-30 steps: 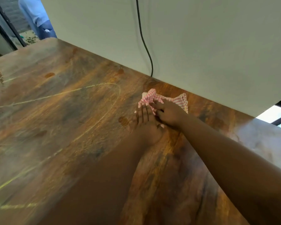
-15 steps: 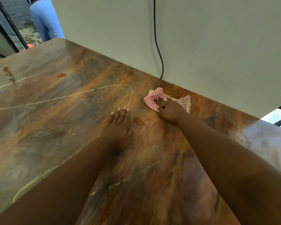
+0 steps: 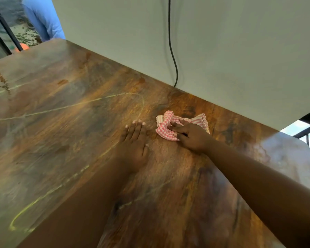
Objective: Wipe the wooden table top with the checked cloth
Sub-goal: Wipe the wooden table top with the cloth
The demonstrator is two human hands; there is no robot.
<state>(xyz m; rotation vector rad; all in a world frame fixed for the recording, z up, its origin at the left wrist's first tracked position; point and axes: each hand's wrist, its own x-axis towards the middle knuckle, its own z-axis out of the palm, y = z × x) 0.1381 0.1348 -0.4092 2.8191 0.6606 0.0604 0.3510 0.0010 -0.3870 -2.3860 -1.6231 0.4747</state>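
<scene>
Right hand (image 3: 192, 136): grip bunched the checked cloth (image 3: 164, 128) on tabletop (image 3: 61, 133).
Left hand (image 3: 134, 142): flat, fingers straight, just left of grip.
Writing: none legible.

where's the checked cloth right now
In the head view the checked cloth lies bunched on the wooden table near the wall, under the right hand, with the left hand flat beside it.
</scene>
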